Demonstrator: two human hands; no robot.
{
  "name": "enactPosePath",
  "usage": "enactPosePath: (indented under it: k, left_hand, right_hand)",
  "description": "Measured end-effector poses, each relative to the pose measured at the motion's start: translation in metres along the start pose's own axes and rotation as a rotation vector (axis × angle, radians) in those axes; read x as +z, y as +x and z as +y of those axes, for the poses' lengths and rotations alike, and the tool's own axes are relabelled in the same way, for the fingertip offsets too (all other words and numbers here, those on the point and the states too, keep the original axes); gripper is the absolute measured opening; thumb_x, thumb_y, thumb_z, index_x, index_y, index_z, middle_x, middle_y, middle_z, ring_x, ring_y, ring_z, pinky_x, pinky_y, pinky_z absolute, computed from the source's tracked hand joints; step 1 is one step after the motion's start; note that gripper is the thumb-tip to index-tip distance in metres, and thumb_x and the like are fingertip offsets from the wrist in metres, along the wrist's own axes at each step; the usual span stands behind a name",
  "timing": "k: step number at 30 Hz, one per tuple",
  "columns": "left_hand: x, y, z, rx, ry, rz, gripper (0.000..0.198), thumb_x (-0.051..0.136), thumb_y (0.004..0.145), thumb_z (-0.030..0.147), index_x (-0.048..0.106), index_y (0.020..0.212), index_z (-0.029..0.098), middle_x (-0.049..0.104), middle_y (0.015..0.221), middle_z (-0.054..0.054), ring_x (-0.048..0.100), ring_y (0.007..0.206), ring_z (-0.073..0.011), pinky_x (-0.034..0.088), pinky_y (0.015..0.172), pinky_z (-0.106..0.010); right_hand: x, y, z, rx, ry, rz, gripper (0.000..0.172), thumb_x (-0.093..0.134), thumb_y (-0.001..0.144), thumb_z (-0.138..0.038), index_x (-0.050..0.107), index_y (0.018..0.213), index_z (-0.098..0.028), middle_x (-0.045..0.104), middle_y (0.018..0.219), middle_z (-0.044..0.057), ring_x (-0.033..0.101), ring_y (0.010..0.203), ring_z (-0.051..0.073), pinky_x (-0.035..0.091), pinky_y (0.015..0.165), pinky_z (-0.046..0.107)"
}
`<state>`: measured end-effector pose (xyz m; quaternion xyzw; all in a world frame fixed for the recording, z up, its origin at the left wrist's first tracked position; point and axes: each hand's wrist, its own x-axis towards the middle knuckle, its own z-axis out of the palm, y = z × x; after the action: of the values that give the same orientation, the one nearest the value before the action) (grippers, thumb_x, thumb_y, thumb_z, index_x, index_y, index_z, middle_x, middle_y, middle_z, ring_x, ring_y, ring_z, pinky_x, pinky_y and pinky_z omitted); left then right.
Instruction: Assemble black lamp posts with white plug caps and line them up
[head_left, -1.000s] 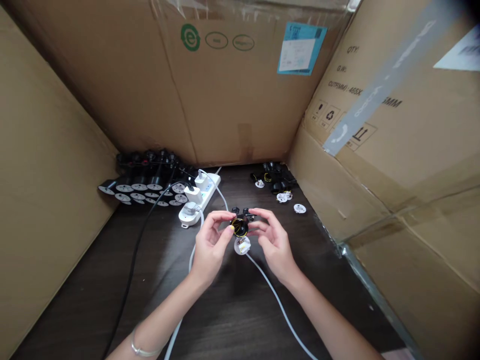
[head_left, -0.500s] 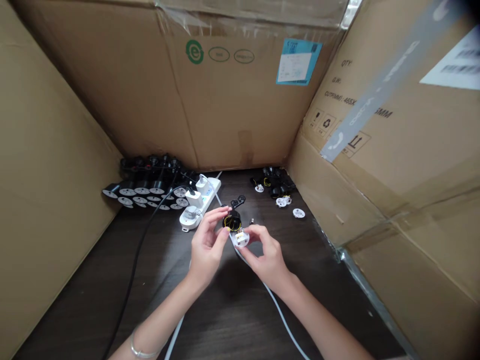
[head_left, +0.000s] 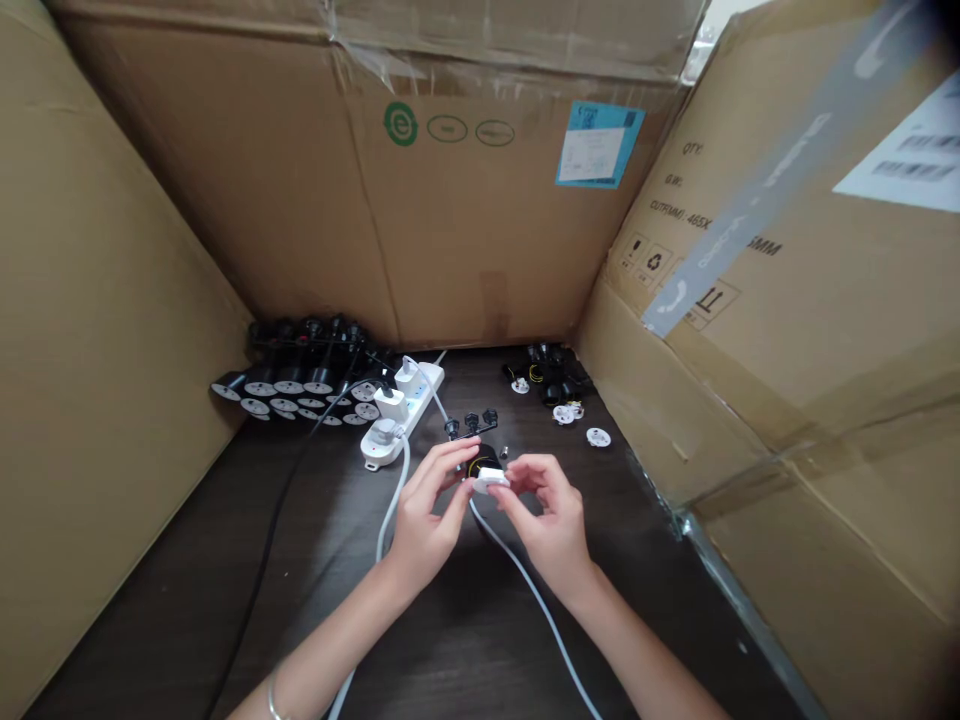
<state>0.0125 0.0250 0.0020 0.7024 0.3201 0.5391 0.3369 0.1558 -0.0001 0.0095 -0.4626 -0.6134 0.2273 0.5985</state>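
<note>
My left hand is closed around the side of a black cylindrical housing, its fingers along the top and its thumb near the white part. A yellow wire shows inside the housing's mouth. Between the thumb and fingers of my right hand is a white round cap with a raised block, held right at the front of the housing. Whether cap and housing touch, I cannot tell. Behind the housing a black bracket with several knobs sticks up. A small metal piece lies just beyond my right fingertips.
A white power strip with plugs and cables stands left of centre. Black cylinders with white faces are stacked at the back left. Black housings and loose white discs lie back right. Cardboard walls enclose the dark table.
The white cap has been tilted flatter and brought up against the housing's front. The housing and knobbed bracket have turned, so several knobs now show. The view has shifted slightly.
</note>
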Motion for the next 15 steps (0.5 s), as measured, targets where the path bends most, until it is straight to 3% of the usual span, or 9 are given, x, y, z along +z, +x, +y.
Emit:
enactPosePath:
  k: [9, 15]
  left_hand:
    - [-0.002, -0.0021, 0.0025, -0.003, -0.006, -0.038, 0.036, 0.046, 0.083, 0.01, 0.052, 0.116, 0.021, 0.048, 0.123, -0.011, 0.046, 0.116, -0.0237, 0.049, 0.087, -0.036]
    - [-0.0014, -0.0031, 0.0039, -0.006, 0.008, -0.039, 0.038, 0.049, 0.08, 0.007, 0.052, 0.115, 0.021, 0.047, 0.122, -0.012, 0.046, 0.116, -0.0238, 0.049, 0.088, -0.037]
  right_hand:
    - [-0.003, 0.0028, 0.0041, 0.03, 0.047, -0.055, 0.002, 0.06, 0.08, -0.018, 0.058, 0.081, -0.017, 0.059, 0.072, 0.0, 0.057, 0.058, 0.011, 0.049, 0.056, 0.022]
    - [-0.0043, 0.0034, 0.0018, -0.04, 0.0, -0.058, 0.023, 0.056, 0.081, -0.013, 0.057, 0.102, -0.02, 0.058, 0.075, 0.001, 0.056, 0.061, 0.011, 0.049, 0.059, 0.023]
